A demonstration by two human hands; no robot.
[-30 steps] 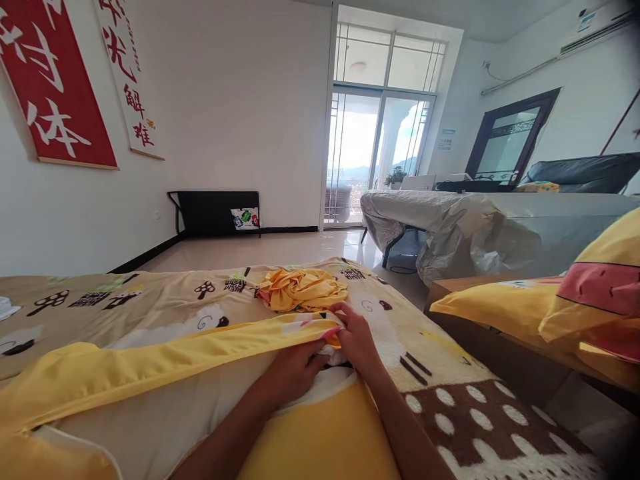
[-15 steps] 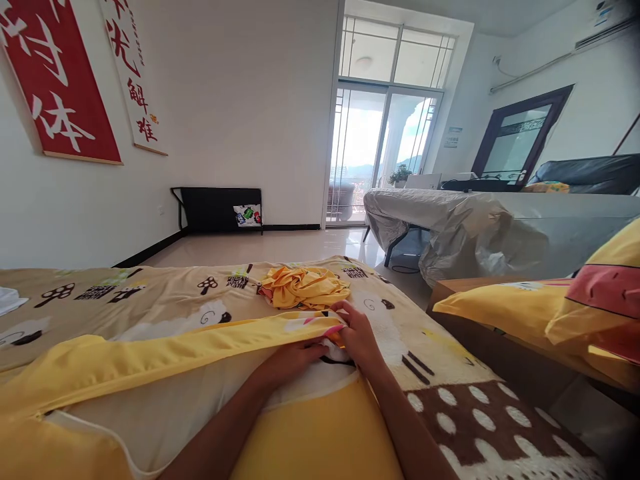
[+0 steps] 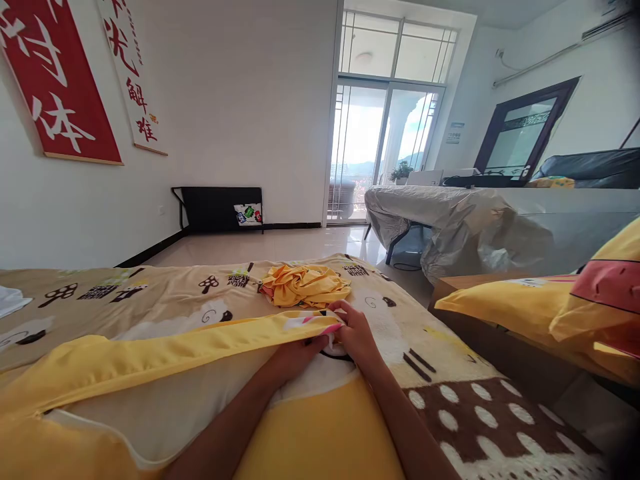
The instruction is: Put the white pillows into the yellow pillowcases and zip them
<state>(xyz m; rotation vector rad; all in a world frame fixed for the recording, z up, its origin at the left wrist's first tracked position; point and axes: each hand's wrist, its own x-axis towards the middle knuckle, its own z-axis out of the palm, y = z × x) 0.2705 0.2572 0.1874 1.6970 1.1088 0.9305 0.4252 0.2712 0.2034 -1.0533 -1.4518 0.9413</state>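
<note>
A yellow pillowcase (image 3: 150, 357) lies across the bed in front of me with a white pillow (image 3: 170, 410) showing through its open edge. My left hand (image 3: 293, 357) reaches inside the opening at its far corner; its fingers are mostly hidden under the cloth. My right hand (image 3: 356, 333) pinches the yellow edge of the pillowcase at that same corner, fingers closed on the fabric. A crumpled yellow cloth (image 3: 305, 283) lies just beyond both hands on the patterned blanket (image 3: 150, 297).
Yellow pillows (image 3: 550, 313) rest on a wooden bedside surface (image 3: 450, 287) to the right. A table under a grey cover (image 3: 465, 223) stands beyond, near glass balcony doors (image 3: 380, 150). A black rack (image 3: 217, 208) sits against the far wall. Red banners hang at left.
My left hand has slid a little deeper into the pillowcase corner. My right hand keeps its pinch on the yellow edge. The view shifted slightly.
</note>
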